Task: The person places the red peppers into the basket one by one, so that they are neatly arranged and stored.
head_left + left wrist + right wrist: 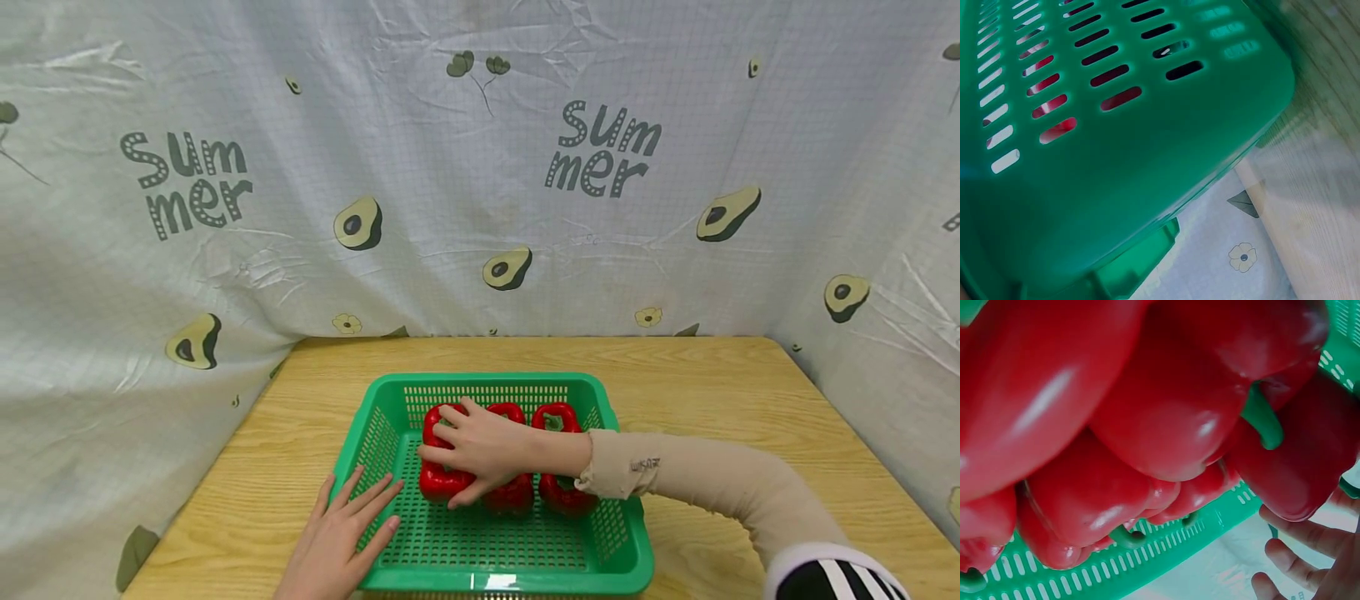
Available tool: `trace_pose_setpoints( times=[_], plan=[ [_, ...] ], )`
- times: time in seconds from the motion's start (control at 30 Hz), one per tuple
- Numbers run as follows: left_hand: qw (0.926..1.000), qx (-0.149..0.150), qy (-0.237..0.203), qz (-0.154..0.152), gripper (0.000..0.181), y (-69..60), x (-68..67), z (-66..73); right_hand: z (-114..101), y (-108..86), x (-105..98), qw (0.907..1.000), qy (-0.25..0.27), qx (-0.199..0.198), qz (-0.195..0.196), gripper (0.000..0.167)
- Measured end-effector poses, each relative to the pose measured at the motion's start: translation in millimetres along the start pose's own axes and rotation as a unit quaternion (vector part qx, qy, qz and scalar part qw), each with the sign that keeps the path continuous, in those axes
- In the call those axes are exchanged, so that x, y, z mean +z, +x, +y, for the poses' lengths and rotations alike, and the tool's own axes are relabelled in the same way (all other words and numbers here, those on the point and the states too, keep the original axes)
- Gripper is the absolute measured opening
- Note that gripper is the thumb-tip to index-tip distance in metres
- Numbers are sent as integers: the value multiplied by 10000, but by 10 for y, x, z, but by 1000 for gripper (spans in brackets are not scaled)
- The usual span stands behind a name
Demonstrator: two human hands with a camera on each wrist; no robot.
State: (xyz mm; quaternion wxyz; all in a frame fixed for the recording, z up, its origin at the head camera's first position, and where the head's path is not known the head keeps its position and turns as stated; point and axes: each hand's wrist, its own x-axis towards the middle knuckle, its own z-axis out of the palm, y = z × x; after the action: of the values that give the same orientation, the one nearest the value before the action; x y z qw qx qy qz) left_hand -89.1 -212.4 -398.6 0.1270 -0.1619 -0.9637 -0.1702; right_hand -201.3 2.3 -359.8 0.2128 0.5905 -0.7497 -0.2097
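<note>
Several red bell peppers (566, 496) lie in two rows inside a green plastic basket (495, 581). Over the leftmost peppers, my right hand (480, 446) has its fingers spread, the thumb toward the near side. In the right wrist view its fingers (1310, 534) lie beside a dark red pepper (1310, 444), one fingertip close to or touching its lower end. The forearm crosses above the other peppers and partly hides them. My left hand (337, 537) is at the basket's left side, fingers spread and reaching over the rim; the left wrist view shows only the basket's outer wall (1129, 169).
The basket stands on a wooden table (697, 400), near its front edge. Pale cloth (435, 167) printed with avocados hangs behind the table and along both sides. Inside the basket, bare slotted floor (487, 546) shows in front of the peppers.
</note>
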Motion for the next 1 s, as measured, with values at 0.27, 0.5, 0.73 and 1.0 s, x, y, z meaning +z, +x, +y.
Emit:
trace_pose_setpoints(
  times=[0.27,0.5,0.73,1.0],
  plan=[
    [10000,-23,11,-65,37,6,-10,5,-3,11,31,9993,-100,115,-334,75],
    [9996,-124,39,-238,38,13,-19,13,-35,15,70,9977,-210,50,-641,75],
    [9997,-125,89,-191,37,15,-25,15,-60,28,52,9962,-276,-37,-824,73],
    [9998,-64,128,-109,38,16,-27,16,-75,46,39,9959,-371,-102,-814,69]
  ],
)
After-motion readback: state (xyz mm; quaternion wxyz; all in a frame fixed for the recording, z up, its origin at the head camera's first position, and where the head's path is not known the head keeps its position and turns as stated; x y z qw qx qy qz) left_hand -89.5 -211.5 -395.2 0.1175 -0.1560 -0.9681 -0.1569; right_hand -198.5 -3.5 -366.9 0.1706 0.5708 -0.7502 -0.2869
